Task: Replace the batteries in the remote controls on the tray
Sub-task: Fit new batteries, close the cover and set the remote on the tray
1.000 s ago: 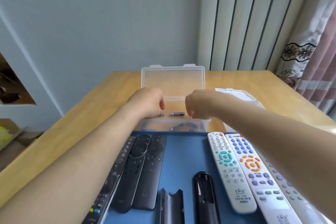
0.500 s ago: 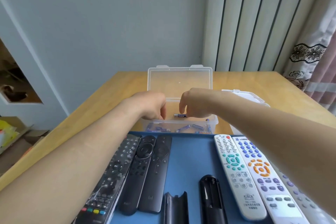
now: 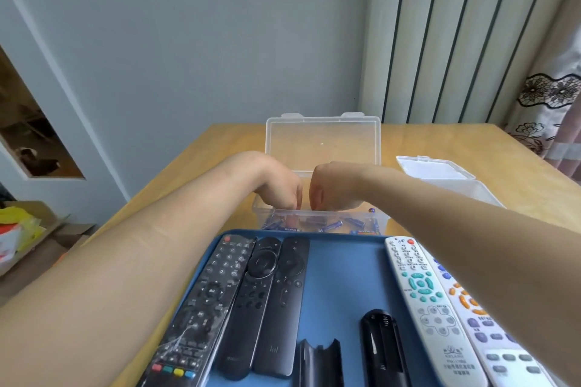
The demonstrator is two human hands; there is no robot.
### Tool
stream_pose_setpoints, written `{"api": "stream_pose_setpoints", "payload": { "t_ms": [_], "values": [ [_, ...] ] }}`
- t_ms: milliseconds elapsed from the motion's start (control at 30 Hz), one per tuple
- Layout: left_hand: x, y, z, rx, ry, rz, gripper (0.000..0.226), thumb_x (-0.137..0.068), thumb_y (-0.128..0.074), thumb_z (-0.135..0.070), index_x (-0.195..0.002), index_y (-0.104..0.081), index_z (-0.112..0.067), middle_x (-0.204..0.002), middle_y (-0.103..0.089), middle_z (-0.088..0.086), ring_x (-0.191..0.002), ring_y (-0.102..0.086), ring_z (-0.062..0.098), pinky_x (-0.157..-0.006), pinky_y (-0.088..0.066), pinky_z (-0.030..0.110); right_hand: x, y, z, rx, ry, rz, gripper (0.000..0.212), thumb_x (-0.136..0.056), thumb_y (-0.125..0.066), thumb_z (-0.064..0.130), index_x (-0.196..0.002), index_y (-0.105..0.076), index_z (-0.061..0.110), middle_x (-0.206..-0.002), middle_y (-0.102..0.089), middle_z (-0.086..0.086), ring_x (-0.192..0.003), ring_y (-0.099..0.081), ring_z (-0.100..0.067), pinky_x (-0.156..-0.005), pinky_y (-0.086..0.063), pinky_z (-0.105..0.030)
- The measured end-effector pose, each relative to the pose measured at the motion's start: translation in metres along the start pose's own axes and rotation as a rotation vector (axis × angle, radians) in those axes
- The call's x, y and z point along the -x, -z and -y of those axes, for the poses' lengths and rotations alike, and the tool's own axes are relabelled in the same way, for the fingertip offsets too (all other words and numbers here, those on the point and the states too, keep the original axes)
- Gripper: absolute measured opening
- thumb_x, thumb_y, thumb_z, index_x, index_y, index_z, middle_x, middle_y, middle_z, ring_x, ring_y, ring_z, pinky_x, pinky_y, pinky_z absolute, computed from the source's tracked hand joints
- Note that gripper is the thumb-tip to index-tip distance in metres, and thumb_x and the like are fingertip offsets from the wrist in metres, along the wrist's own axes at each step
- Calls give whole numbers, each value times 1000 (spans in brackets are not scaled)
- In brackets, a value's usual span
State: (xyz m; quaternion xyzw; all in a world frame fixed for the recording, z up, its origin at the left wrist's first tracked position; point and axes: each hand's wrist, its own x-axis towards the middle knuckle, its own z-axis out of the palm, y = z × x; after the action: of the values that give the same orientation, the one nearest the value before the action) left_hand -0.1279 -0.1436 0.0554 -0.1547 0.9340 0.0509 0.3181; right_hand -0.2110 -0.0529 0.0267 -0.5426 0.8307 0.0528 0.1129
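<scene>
A clear plastic box (image 3: 382, 219) with its lid (image 3: 323, 141) raised stands just behind the blue tray (image 3: 342, 273). Several blue batteries (image 3: 334, 225) lie in it. My left hand (image 3: 278, 188) and my right hand (image 3: 331, 188) are side by side with their fingers curled down into the box; the fingertips are hidden behind its wall. On the tray, three black remotes (image 3: 284, 298) lie at the left. A black remote (image 3: 382, 345) lies back up with its battery bay open, its cover (image 3: 317, 364) beside it. Two white remotes (image 3: 424, 302) lie at the right under my right forearm.
A second, closed translucent box (image 3: 440, 174) sits on the wooden table (image 3: 518, 173) to the right of the open one. Cardboard boxes (image 3: 28, 229) stand on the floor at the left. A curtain (image 3: 553, 104) hangs at the far right.
A battery was held above the box between my hands. Both hands have since dropped down into the box and moved closer together; that battery is out of sight.
</scene>
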Motion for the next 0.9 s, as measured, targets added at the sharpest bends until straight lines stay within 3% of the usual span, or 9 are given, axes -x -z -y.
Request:
{"api": "stream_pose_setpoints", "payload": {
  "t_ms": [133,233,333,400,467,533,600,733,900],
  "values": [
    [-3,3,4,-33,36,49,20,-88,-58,-19,-99,-75,-17,-100,-66,4,-85,-47,19,-72,-39,30,1,2,2,-80,15,45,25,-92,-57,20,-108,-73,13,-108,-71,-7,-100,-64,-28,-88,-54,-36],
    [2,7,5,-43,48,73,24,-86,-57,-12,-95,-75,-25,-93,-68,-5,-79,-51,16,-55,-35,24,2,2,6,-132,35,43,26,-91,-57,22,-109,-74,15,-106,-72,-6,-93,-63,-27,-89,-54,-37],
    [9,9,4,-81,12,84,35,-88,-53,-7,-93,-69,-38,-93,-63,-16,-81,-54,8,-61,-43,21,5,3,10,-218,84,-31,24,-91,-58,21,-105,-74,11,-92,-68,-5,-78,-51,-24,-74,-49,-31],
    [12,8,3,-117,-6,77,39,-88,-48,-3,-96,-65,-37,-90,-58,-16,-82,-53,9,-68,-50,24,6,4,14,-270,126,-36,16,-90,-59,14,-97,-72,8,-84,-64,-5,-77,-51,-23,-63,-43,-27],
    [16,8,3,-121,-26,50,37,-86,-48,0,-102,-66,-28,-88,-59,-13,-89,-56,14,-77,-53,28,7,3,15,-358,143,14,11,-86,-60,8,-93,-69,9,-85,-70,-4,-84,-60,-24,-72,-47,-28],
    [20,9,8,-29,-46,49,35,-85,-52,1,-102,-68,-25,-87,-63,-14,-96,-58,15,-74,-51,25,8,0,12,-485,133,69,25,-83,-59,4,-104,-71,9,-90,-74,-4,-92,-65,-20,-85,-47,-31],
    [25,10,17,98,-74,52,35,-85,-59,-1,-104,-69,-27,-89,-68,-16,-100,-60,11,-73,-47,20,10,-4,7,-644,133,105,31,-83,-54,2,-110,-70,7,-84,-75,-3,-82,-66,-13,-80,-45,-29],
    [27,6,33,307,-138,-20,41,-81,-66,7,-114,-69,-17,-100,-75,-2,-91,-68,7,-90,-54,29,12,-10,-3,-901,189,106,20,-90,-58,5,-104,-71,0,-87,-73,-7,-75,-64,-12,-75,-48,-23],
    [31,4,35,292,-148,-123,44,-78,-72,7,-115,-69,-17,-94,-73,1,-86,-70,12,-82,-56,23,10,-15,-6,-1071,172,24,14,-85,-71,8,-100,-72,6,-83,-65,-7,-66,-51,-11,-59,-39,-21]
  ]
}}
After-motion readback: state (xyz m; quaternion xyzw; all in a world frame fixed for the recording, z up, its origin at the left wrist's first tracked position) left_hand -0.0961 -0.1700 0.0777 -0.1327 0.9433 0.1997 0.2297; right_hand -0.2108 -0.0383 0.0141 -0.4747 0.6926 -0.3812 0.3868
